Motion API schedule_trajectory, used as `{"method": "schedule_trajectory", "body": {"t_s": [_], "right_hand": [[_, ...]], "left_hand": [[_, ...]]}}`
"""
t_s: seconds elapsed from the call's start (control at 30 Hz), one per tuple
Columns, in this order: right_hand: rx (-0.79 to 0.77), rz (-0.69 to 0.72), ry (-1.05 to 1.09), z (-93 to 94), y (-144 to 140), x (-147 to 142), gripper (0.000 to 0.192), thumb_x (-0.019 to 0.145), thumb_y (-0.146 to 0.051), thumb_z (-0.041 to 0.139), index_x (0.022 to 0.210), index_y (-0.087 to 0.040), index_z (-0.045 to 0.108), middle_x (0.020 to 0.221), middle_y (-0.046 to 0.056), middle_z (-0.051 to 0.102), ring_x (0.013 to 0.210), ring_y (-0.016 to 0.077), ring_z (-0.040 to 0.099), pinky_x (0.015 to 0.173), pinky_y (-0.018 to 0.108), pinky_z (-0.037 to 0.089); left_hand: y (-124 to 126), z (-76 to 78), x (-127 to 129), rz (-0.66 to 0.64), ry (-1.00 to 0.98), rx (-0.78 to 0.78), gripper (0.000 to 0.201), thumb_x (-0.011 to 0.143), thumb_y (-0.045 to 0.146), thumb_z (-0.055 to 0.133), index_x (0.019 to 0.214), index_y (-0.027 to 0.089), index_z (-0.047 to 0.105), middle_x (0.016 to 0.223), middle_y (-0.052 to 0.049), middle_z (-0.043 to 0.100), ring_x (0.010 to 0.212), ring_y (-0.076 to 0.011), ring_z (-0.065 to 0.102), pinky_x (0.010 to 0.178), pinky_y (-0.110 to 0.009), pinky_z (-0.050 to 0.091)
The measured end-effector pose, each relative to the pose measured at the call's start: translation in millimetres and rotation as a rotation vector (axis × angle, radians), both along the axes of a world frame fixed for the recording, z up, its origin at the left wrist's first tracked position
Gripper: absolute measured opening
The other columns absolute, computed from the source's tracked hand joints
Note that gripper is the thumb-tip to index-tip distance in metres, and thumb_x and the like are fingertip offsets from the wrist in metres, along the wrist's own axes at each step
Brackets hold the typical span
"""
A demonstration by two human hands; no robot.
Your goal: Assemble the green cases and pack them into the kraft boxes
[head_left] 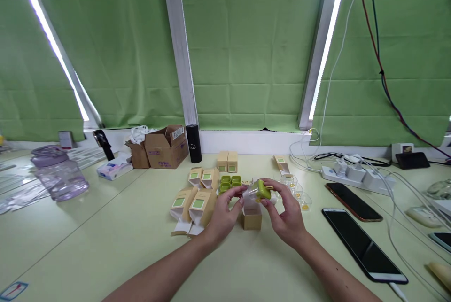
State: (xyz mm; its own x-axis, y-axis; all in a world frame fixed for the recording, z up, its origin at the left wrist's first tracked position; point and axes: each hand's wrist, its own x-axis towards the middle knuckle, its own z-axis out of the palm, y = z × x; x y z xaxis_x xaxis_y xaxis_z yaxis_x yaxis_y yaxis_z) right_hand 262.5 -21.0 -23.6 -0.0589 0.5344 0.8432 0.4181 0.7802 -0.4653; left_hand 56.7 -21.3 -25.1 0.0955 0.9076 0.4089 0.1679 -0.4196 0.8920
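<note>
Both my hands meet over the middle of the table. My right hand point(287, 215) pinches a small green gadget in a clear plastic shell point(260, 190), and my left hand point(223, 215) touches the same shell with its fingertips. Just below stands a small open tan carton point(252, 220). Several tan cartons with green labels point(197, 204) lie open to the left. Green gadgets point(230, 182) sit in a cluster behind the hands. Clear shells with yellow bits point(300, 195) line up to the right.
Two phones point(362, 245) point(353, 195) lie at the right, near a white power strip with chargers point(355, 173) and cables. At the back stand a brown cardboard box point(165, 147), a black cylinder point(193, 143) and a tissue pack point(114, 168). A clear purple jug point(59, 173) sits far left.
</note>
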Motion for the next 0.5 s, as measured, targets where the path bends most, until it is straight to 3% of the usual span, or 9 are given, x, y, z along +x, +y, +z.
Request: {"method": "schedule_trajectory", "body": {"t_s": [0.3, 0.5], "right_hand": [[0.042, 0.028, -0.117, 0.1, 2.9, 1.3, 0.036, 0.101, -0.022, 0.057, 0.137, -0.029, 0.055, 0.131, 0.009, 0.072, 0.111, 0.0283, 0.07, 0.09, 0.045, 0.057], [0.063, -0.023, -0.236, -0.3, 7.2, 6.3, 0.035, 0.102, -0.023, 0.056, 0.137, -0.026, 0.054, 0.13, 0.009, 0.073, 0.084, 0.024, 0.071, 0.082, 0.045, 0.053]], "left_hand": [[0.3, 0.8, -1.6, -0.026, -0.061, -0.047, 0.04, 0.089, 0.028, 0.065, 0.127, 0.019, 0.072, 0.131, -0.013, 0.074, 0.122, -0.0316, 0.067, 0.112, -0.051, 0.049], [3.1, 0.9, -1.2, -0.031, -0.107, -0.088, 0.046, 0.081, 0.019, 0.062, 0.125, 0.017, 0.074, 0.127, -0.013, 0.075, 0.118, -0.0295, 0.066, 0.109, -0.047, 0.05]]}}
